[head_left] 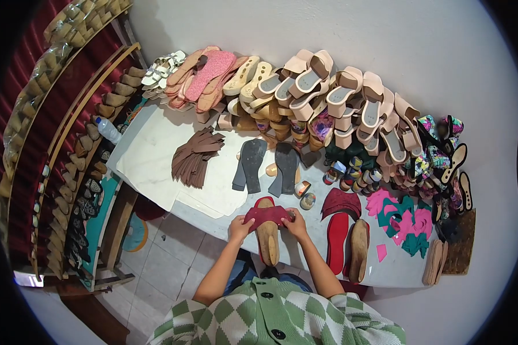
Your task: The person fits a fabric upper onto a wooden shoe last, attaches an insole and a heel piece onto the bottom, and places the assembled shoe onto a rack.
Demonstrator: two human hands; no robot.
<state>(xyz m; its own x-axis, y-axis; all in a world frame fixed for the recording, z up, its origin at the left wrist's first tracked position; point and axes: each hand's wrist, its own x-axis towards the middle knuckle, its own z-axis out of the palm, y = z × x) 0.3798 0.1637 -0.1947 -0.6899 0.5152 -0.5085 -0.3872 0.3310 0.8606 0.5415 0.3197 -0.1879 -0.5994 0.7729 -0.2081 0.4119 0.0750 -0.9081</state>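
Observation:
A wooden shoe last [268, 242] with a red sole points away from me at the table's front edge. Across its front part lies a dark red strap piece [267, 215]. My left hand [239, 228] pinches the strap's left end, and my right hand [295, 224] grips its right end. To the right are a red sole [338, 238], another wooden last [358, 248] and more dark red strap pieces [341, 203]. Dark grey soles [251, 164] lie beyond my hands.
Finished sandals [339, 95] are piled along the wall. Brown strips [198, 156] lie at the left, pink and green scraps [406, 221] at the right. Small jars [308, 200] stand beyond my right hand. Racks of lasts [77, 161] and a bottle [107, 130] are at far left.

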